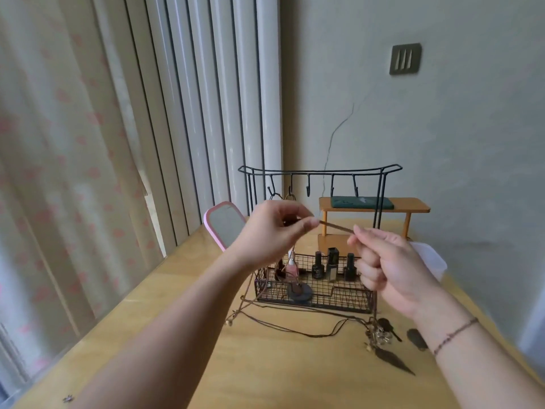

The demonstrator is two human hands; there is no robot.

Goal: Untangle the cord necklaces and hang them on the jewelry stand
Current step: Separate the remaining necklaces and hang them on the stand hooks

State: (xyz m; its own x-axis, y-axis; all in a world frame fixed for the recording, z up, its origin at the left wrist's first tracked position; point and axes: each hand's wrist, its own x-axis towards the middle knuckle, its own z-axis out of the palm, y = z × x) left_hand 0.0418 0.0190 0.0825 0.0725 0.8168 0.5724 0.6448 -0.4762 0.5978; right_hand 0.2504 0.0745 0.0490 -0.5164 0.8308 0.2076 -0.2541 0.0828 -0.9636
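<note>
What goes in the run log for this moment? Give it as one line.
left hand: pinches cord | right hand: pinches cord | cord necklace: taut between hands, above basket | jewelry stand: three right hooks bare | tangle: on table

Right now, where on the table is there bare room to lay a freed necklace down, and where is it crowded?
Bare tabletop lies in the near centre, between the forearms, below the loose cords. Another free strip runs along the left edge, near of the pink mirror. Crowded: in front of the wire stand, and near the right wrist, where the pendants and feather charm lie.
</note>
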